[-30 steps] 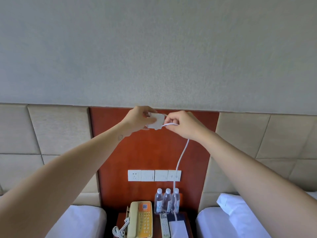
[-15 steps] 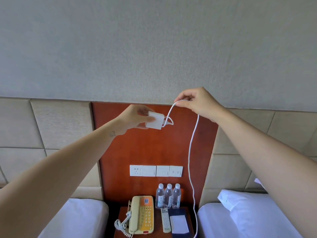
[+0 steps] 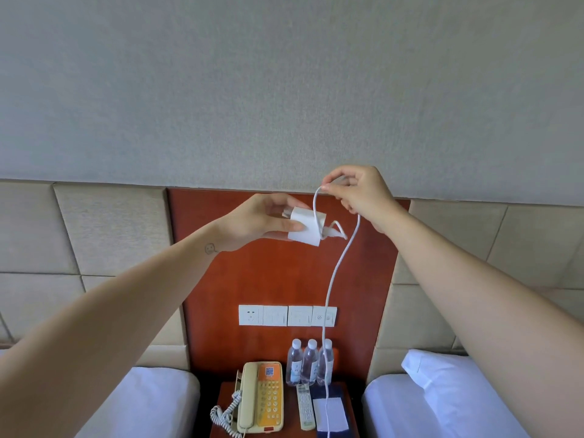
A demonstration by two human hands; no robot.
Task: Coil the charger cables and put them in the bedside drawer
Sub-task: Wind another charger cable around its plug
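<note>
My left hand [image 3: 259, 219] grips a white charger block [image 3: 306, 227] raised in front of the red-brown headboard panel. Its white cable [image 3: 335, 273] leaves the block's right end, crosses over the block's face and rises to my right hand [image 3: 357, 192], which pinches it above and right of the block. From there the cable hangs down past the wall sockets to the bedside table [image 3: 227, 390], where its end runs out of view. The bedside drawer is not in view.
On the bedside table stand a beige telephone [image 3: 259, 398], three water bottles [image 3: 309, 361], a remote control [image 3: 305, 406] and a dark pad with white paper [image 3: 331, 412]. White-sheeted beds [image 3: 142, 403] flank it; a pillow [image 3: 442, 384] lies on the right one. Wall sockets [image 3: 287, 315] sit above.
My right hand rose from beside the block up and to the right, drawing a length of cable over the block. The left hand held the block about where it was.
</note>
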